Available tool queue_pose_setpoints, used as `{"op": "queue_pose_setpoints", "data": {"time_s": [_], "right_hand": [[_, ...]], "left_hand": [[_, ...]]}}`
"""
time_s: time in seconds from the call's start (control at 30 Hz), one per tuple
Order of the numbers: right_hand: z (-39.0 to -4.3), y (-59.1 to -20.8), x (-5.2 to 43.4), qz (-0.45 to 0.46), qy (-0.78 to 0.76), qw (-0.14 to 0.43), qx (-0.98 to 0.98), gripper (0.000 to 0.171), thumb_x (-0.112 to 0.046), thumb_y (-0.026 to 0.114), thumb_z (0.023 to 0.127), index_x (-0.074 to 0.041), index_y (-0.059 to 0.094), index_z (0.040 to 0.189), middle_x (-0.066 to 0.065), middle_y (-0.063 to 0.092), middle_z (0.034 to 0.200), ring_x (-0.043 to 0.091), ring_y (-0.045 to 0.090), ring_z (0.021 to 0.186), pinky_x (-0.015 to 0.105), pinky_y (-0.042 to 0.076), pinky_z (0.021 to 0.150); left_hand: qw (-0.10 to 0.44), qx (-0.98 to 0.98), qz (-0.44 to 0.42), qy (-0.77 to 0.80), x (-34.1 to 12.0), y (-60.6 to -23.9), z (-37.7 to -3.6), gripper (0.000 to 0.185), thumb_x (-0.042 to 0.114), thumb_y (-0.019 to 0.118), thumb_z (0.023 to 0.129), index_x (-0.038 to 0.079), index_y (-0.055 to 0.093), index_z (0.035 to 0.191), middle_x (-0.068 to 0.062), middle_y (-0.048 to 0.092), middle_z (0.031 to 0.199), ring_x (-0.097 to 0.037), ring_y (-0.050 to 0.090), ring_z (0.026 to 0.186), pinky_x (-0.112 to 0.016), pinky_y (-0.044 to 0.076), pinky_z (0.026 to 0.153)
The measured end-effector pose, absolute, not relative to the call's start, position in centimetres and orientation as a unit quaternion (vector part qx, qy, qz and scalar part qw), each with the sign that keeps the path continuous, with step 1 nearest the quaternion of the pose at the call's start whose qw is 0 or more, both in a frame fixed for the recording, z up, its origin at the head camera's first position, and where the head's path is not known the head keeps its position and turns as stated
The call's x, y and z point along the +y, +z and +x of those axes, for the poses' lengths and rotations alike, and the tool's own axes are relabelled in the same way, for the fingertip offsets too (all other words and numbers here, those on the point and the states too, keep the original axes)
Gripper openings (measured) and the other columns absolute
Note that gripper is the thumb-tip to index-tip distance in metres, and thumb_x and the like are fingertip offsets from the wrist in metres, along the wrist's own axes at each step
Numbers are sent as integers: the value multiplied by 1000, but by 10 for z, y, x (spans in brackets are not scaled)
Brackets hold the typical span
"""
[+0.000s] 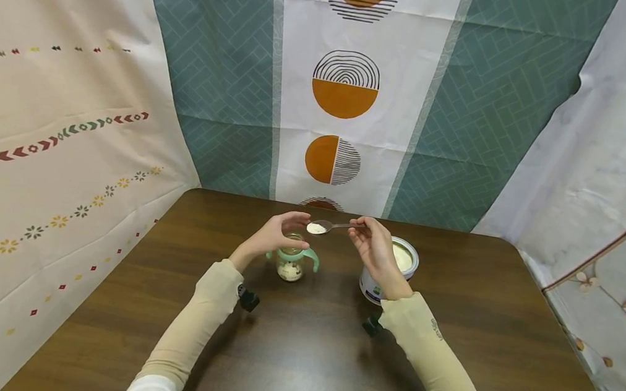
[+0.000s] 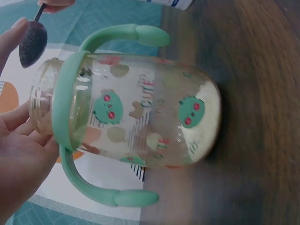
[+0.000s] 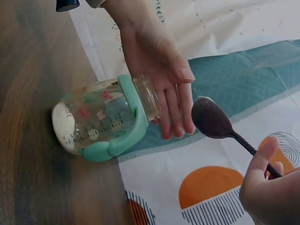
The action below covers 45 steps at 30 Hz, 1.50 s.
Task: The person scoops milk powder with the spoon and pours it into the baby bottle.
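- The spoon (image 1: 336, 225) lies roughly level near the centre of the head view, its bowl toward the left, just above and to the right of the bottle's mouth and apart from it.
- The bottle (image 2: 154, 84) stands upright on the table (image 1: 305, 344), left of centre in the head view; the left hand (image 1: 276, 234) is nearer to it.
- The right hand (image 1: 373, 247) pinches the spoon's handle, in front of a tin (image 1: 370, 289).
- The left hand's fingers are extended and loosely bent beside the bottle's neck, palm facing the spoon; whether they touch the neck I cannot tell.
- The bottle is clear, with a green collar, two green handles and printed cartoon figures; pale powder covers its bottom.
- White powder sits in the spoon's bowl.
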State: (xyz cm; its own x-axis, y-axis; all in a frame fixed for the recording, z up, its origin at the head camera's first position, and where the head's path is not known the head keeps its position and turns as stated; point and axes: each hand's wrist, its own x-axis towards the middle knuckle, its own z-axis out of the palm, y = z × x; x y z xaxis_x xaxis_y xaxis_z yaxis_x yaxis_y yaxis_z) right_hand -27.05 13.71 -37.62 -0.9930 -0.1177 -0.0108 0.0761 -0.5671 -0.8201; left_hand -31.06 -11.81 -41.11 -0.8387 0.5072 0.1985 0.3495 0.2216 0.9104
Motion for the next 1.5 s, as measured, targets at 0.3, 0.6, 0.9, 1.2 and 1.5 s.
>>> {"op": "queue_pose_setpoints", "data": {"time_s": [0.3,0.6,0.9,1.2,1.5], "right_hand": [[-267,-382,130,-62,-867,88,486,28,-14,36,106,-5,60,94,4,63,99,14,63,87,20,54,80],[-265,-384,119,-127,-837,99,523,24,-12,40,105,-3,61,99,5,63,102,13,66,88,19,55,83],[-260,-389,112,-214,-784,111,572,23,-12,43,104,4,58,110,2,64,103,11,64,94,23,54,89],[-256,-386,110,-244,-782,101,564,25,-10,47,102,12,55,111,7,61,106,12,63,96,22,54,89],[-255,-386,112,-266,-773,88,569,20,-9,49,100,5,59,110,5,61,108,12,63,99,23,54,91]], "left_hand": [[77,802,270,527,-127,-424,-311,68,16,80,79,6,50,139,-12,55,138,-28,53,127,-46,46,104],[75,809,275,515,-128,-428,-312,68,16,83,76,3,52,136,-13,61,131,-26,55,125,-42,47,103],[74,809,287,507,-126,-431,-311,60,14,82,77,3,57,131,-12,63,127,-21,62,108,-32,54,89],[68,815,293,495,-126,-427,-312,62,17,83,76,4,57,131,-10,62,130,-25,57,121,-41,50,99],[71,814,288,500,-129,-423,-312,58,21,82,78,10,60,130,-5,64,127,-22,58,119,-43,48,101]]}}
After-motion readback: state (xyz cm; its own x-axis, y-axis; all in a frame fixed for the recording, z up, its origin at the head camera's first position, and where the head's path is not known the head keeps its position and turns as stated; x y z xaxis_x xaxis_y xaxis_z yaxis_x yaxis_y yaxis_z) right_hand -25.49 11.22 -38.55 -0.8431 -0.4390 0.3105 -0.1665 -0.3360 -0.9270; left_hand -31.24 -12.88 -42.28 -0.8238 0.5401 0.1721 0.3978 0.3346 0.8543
